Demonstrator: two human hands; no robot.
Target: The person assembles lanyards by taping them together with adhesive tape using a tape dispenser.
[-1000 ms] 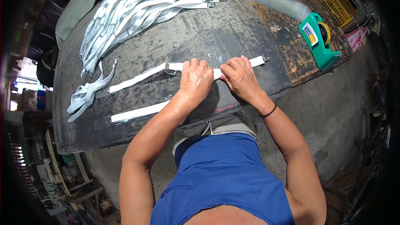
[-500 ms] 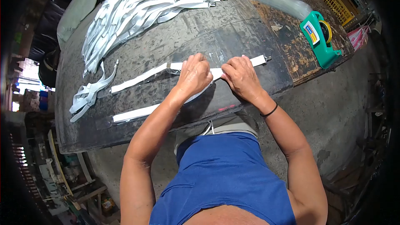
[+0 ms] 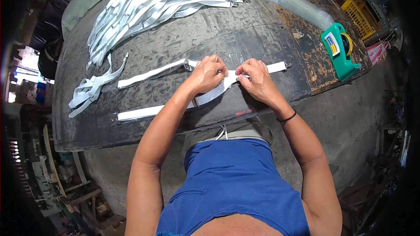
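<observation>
On the dark worktable a white elastic strap [image 3: 151,72] runs rightward to my hands, its metal clip [image 3: 287,65] at the right. My left hand [image 3: 210,73] has its fingers closed on the strap near its middle. My right hand [image 3: 255,78] pinches the strap just beside it. A second white strap length [image 3: 141,113] curves up to the same spot from the lower left, with a slider under my left wrist. Thin clear plastic lies along the straps. A loose tangled strap [image 3: 91,89] rests at the left.
A heap of white straps [image 3: 144,11] with metal clips covers the table's back left. Clear plastic sleeves [image 3: 293,1] lie at the back right, beside a green tape dispenser [image 3: 340,52]. A yellow crate [image 3: 358,16] stands beyond the table [image 3: 236,30].
The view has shifted slightly. My fingers have moved on the strap, and the lower strap length now bows more openly between my hands and the left, its slider showing.
</observation>
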